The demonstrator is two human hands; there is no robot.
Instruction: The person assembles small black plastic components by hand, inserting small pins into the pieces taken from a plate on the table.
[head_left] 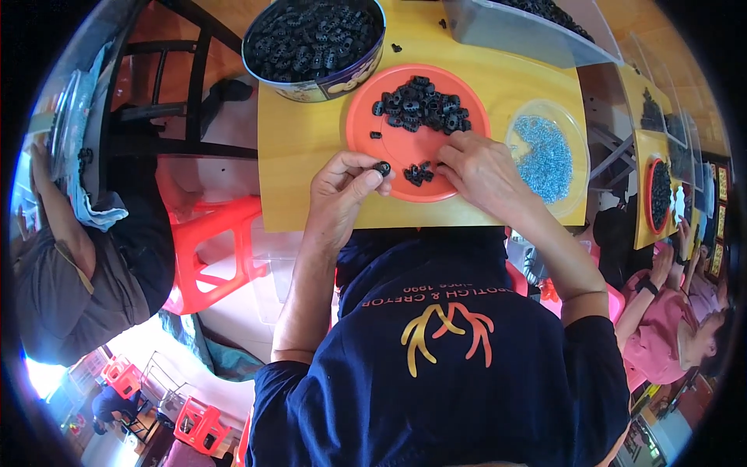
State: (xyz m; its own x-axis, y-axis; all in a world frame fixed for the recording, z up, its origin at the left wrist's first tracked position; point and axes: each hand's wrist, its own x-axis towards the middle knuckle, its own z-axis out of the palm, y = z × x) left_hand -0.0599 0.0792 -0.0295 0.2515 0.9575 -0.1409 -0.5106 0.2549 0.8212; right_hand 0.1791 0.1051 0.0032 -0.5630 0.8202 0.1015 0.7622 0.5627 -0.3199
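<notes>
My left hand (342, 187) is closed in a pinch on a small black plastic part (381, 168), held over the near left rim of a round orange-red plate (420, 146). One end of the part shows a round opening. My right hand (482, 167) reaches over the plate's near right side with its fingers bent together; whatever its fingertips hold is hidden. Between the hands lies a small heap of little black pieces (419, 173). A larger pile of black ribbed plastic parts (420, 105) covers the far half of the plate, and a single piece (376, 135) lies apart on the left.
A round tub (311, 89) full of black parts stands far left on the yellow table (303, 140). To the right is a clear dish (577, 191) of tiny shiny bluish-silver pieces (545, 159). A translucent bin (521, 35) stands far right. Co-workers sit on both sides.
</notes>
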